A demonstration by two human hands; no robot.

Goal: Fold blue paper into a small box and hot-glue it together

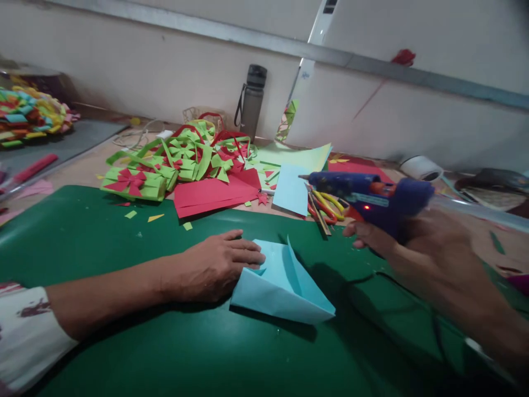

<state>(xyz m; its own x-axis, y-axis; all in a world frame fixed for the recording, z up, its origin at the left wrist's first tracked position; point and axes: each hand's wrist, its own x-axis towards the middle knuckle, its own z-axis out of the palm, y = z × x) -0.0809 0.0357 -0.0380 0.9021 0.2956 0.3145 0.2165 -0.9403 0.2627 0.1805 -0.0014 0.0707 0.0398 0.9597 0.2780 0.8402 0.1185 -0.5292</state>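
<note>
A folded light blue paper [285,284] lies on the green mat [165,342]. My left hand [219,264] rests flat on the mat with fingers stretched out, their tips pressing the paper's left edge. My right hand [417,242] is wrapped round the grip of a blue glue gun [363,196], held above the mat to the right of the paper. The gun's nozzle points left and a small red light glows on its body.
Green and red paper baskets [165,162] and red sheets [215,193] lie behind the mat. Scissors with yellow handles [326,207], a light blue sheet [291,190], a grey bottle [251,102] and a tape roll [421,167] stand further back. Colourful paper crafts [28,113] sit at the far left.
</note>
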